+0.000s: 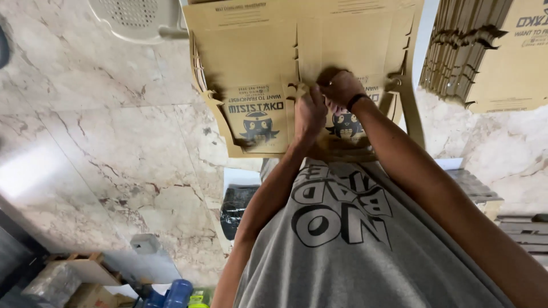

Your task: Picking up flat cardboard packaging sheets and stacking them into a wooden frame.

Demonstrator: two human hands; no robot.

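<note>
Cardboard fills the top of the head view: a flat, unfolded brown box blank (274, 63) with slotted edges and a printed cartoon figure on its near flaps, lying on top of a stack of the same blanks. My left hand (309, 113) is curled over the near edge of the top sheet at its middle, fingers (301, 91) bent down onto a small tab between the two printed flaps; the grip looks closed on the card, though my knuckles hide the fingertips. My right hand (341, 90) sits just beside it, touching or nearly touching my left, also closed with the fingers folded onto the same bit of edge. A black band (357, 101) circles that wrist. The blank stretches away from both hands, most of it beyond my fingers, only the printed flaps reaching back toward my chest. My grey shirt (354, 251) takes up the bottom of the view. A second stack of blanks (491, 51) stands on edge, well apart to the right. The marble floor (103, 142) spreads left, and a white plastic chair (134, 17) shows at the top.
</note>
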